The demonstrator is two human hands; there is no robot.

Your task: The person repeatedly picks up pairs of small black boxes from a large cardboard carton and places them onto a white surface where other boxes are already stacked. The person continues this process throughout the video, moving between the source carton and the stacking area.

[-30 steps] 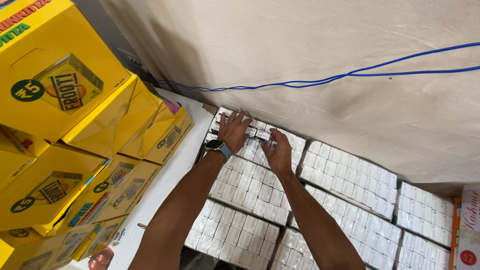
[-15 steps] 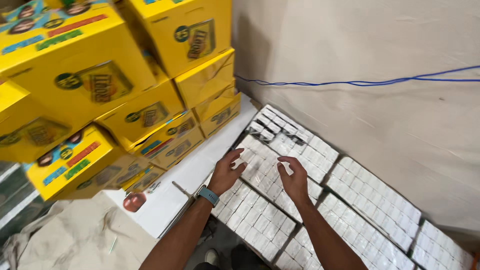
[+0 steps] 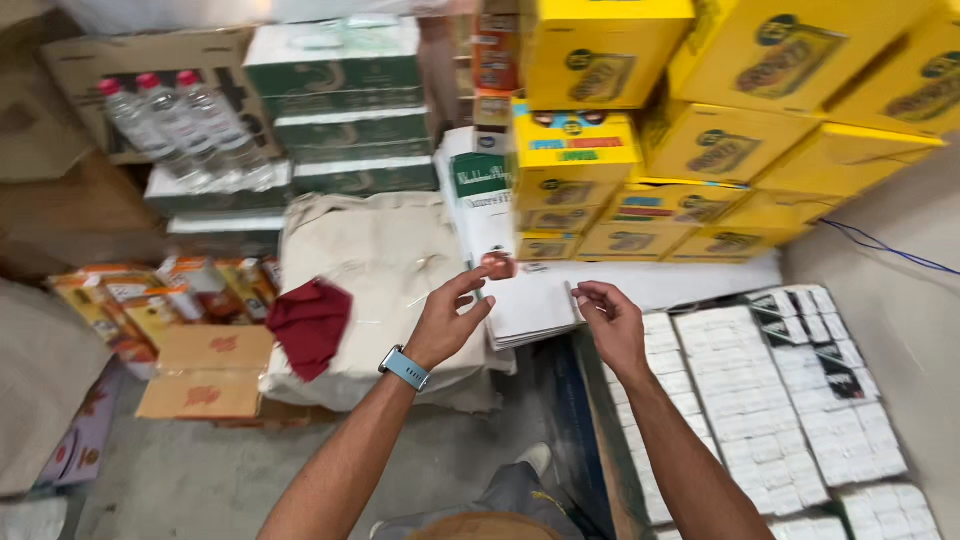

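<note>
My left hand [image 3: 447,318], with a blue watch on the wrist, hovers with fingers apart over the near edge of a white carton [image 3: 530,300] and holds nothing. My right hand [image 3: 610,320] floats beside it, fingers loosely curled and empty, above the gap between that carton and the plastic-wrapped packs of small white boxes [image 3: 740,390]. Neither hand clearly touches anything.
Yellow cartons [image 3: 700,130] are stacked high at the back right. A cream sack [image 3: 370,270] with a dark red cloth [image 3: 308,322] lies left of centre. Green-and-white cases [image 3: 340,110], water bottles [image 3: 180,130], an orange open box [image 3: 205,370] and bare concrete floor [image 3: 200,480] lie left.
The view has swung left from the white packs toward the sack and stacks. Both hands have lifted off the packs and now hang in the air over the white carton's edge.
</note>
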